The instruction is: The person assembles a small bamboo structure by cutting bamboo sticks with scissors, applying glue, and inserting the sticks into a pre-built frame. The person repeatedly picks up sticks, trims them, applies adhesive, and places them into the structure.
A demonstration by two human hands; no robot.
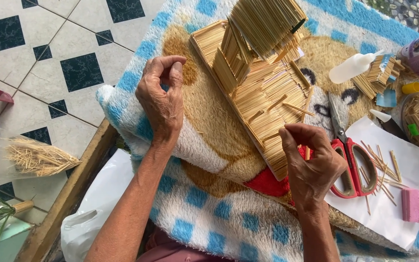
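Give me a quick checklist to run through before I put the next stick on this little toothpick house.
1. Stick in the right hand: ok, a short stick is pinched in its fingers.
2. Left hand: ok, free, resting on the fuzzy blanket, thumb and forefinger curled together.
3. Toothpick house: ok, lying on the blanket between the hands, base edge toward the right hand.
4. Glue bottle: ok, lying beyond the house, on the right.
5. Glue on the stick: cannot tell.
6. Red scissors: not ok, right beside the right hand.
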